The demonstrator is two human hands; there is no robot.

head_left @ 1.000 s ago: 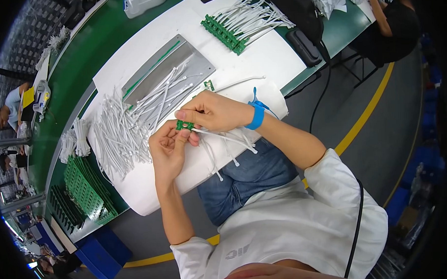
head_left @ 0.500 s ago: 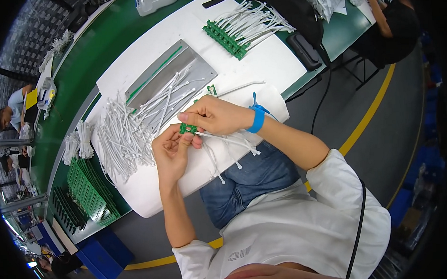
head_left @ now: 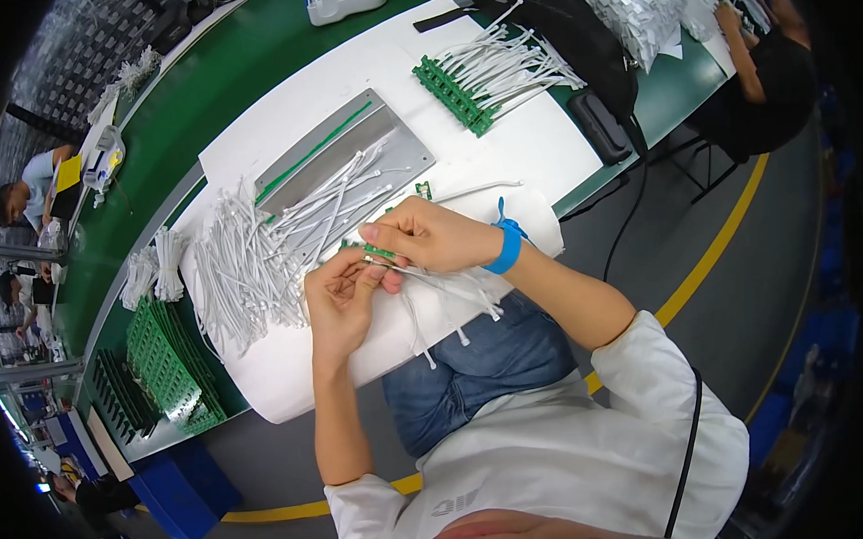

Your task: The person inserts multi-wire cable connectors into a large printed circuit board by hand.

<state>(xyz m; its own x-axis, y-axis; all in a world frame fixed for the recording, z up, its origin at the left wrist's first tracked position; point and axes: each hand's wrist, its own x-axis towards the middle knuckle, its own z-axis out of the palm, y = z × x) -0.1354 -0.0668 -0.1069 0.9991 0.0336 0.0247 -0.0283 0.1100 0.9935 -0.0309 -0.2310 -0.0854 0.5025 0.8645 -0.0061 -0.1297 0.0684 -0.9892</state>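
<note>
A small green circuit board (head_left: pixel 380 253) is pinched between my hands above the white work surface. My left hand (head_left: pixel 341 299) is closed on its left side, with thumb and fingertips at the lower edge. My right hand (head_left: pixel 432 235), with a blue strap at the wrist, is closed with its thumb at the board's upper edge. Several white cables (head_left: pixel 416 318) trail from near the board toward my lap; their joined ends are hidden by the fingers. Beyond the right hand, another small green board (head_left: pixel 423 190) lies near a white cable.
A grey metal tray (head_left: pixel 389 147) lies ahead, with loose white cables (head_left: pixel 241 267) heaped at its left. Farther off sits a green board strip (head_left: pixel 454 96) with cables attached. Stacked green panels (head_left: pixel 169 364) stand at left. A black bag (head_left: pixel 561 27) and a person (head_left: pixel 757 78) are at far right.
The board has tilted between my fingers, so its face shows less. Both hands keep their grip close together. The whole view has shifted slightly.
</note>
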